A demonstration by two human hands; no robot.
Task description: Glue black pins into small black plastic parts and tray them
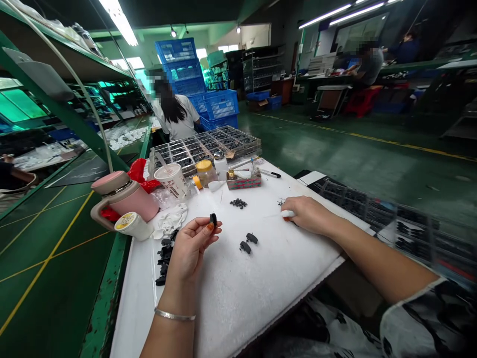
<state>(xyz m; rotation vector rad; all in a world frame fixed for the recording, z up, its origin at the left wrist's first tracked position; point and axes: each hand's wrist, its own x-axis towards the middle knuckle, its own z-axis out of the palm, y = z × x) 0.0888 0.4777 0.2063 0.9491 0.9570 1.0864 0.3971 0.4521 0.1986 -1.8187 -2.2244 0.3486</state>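
White-covered bench, small black parts, pink jug, paper cup, compartment trays

The left hand is raised just above the white padded bench, pinching a small black plastic part between thumb and fingertips. At three o'clock from it, two similar black plastic pieces lie on the pad. The right hand rests on the bench at two o'clock, gripping a slim white tool. A small heap of black beads sits at twelve o'clock. A row of black parts lines the pad's edge at nine o'clock, near a pink lidded mug, a white cup and a yellow-capped jar. Clear compartment trays stand beyond.
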